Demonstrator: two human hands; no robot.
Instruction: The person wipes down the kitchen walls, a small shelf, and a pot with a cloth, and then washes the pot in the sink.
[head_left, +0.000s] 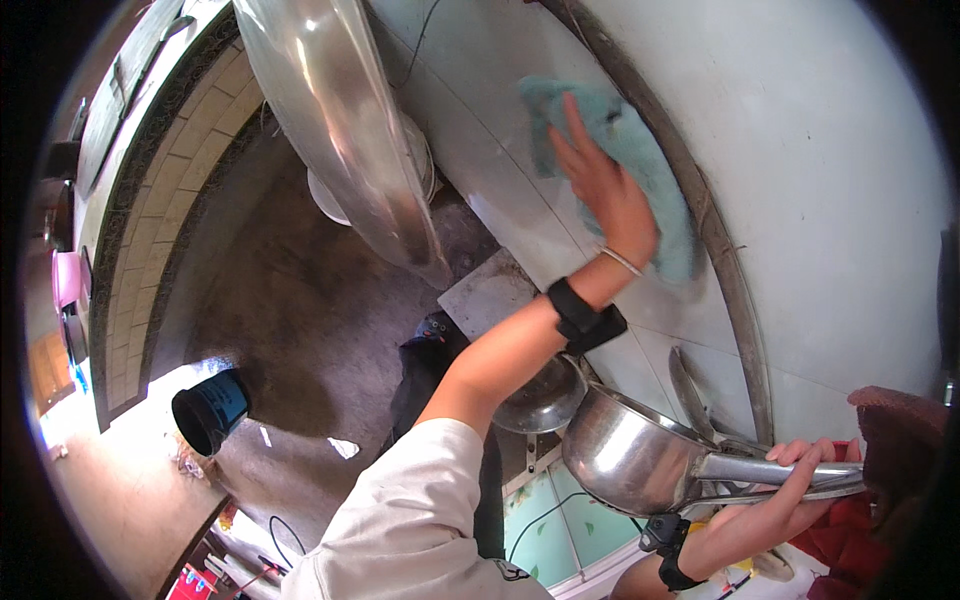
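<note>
At the upper right my left hand (604, 184), slightly blurred, lies with its index finger straight on a teal cloth (667, 217). The cloth is against a white tiled surface (480, 142), beside a long grey-brown ridge (724, 277). My left thumb is hidden, so its grip does not show. Down at the lower right, my right hand (806, 465) grips the metal handle of a steel saucepan (637, 457). The saucepan is tilted, its base towards the left. A second metal handle (780, 495) runs just below the first.
A large shiny metal pan (352, 112) stands on edge, partly hiding a white bucket (326, 199). A metal basin (544, 397) is below my left forearm. A blue-and-black bucket (210, 409) stands on the floor. Brown fabric (900, 427) is close to my right hand.
</note>
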